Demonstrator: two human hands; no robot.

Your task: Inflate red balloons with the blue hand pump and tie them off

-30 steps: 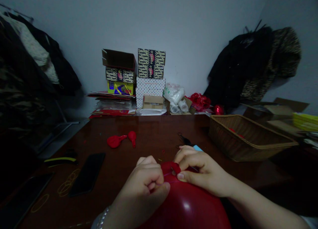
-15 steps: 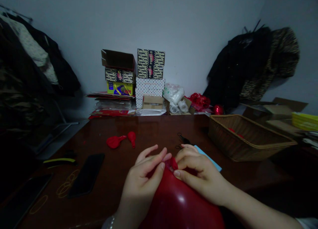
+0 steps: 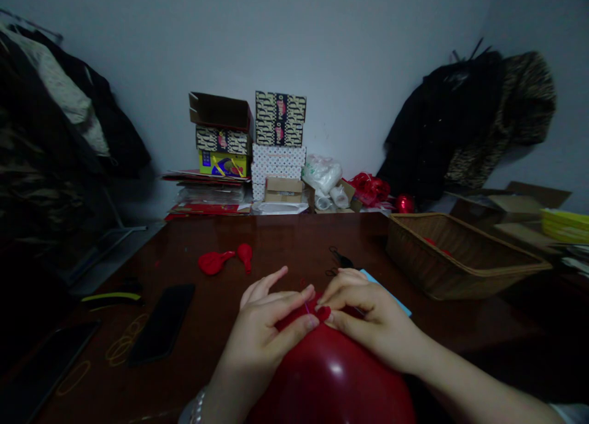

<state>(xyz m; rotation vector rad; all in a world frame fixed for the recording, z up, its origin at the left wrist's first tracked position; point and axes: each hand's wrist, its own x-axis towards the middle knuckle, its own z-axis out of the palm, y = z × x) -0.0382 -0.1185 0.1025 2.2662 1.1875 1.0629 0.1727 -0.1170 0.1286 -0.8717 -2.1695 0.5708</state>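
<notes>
With the clock centred on the balloon's neck and twelve toward the wall, the right hand (image 3: 375, 326) comes in from three o'clock, its thumb and fingertips closed on the neck of an inflated red balloon (image 3: 335, 381). The left hand (image 3: 257, 335) comes from between eight and nine, its thumb and forefinger a narrow gap apart at the neck, the other fingers loosely extended. A thin purple strand (image 3: 307, 307) runs between that thumb and forefinger; whether they grip it, one cannot tell. The balloon's round body bulges toward six o'clock, below both hands. Just beyond the right hand, between two and three, lies a light-blue flat item (image 3: 391, 296), and at one o'clock a small black object (image 3: 345, 262). Two limp red balloons (image 3: 214, 262) rest on the brown table (image 3: 285, 237) at ten. A dark phone (image 3: 161, 323) lies at nine, rubber bands (image 3: 120, 348) beside it. A wicker basket (image 3: 442, 283) stands near two o'clock, and stacked boxes (image 3: 278, 160) rise between eleven and twelve.
</notes>
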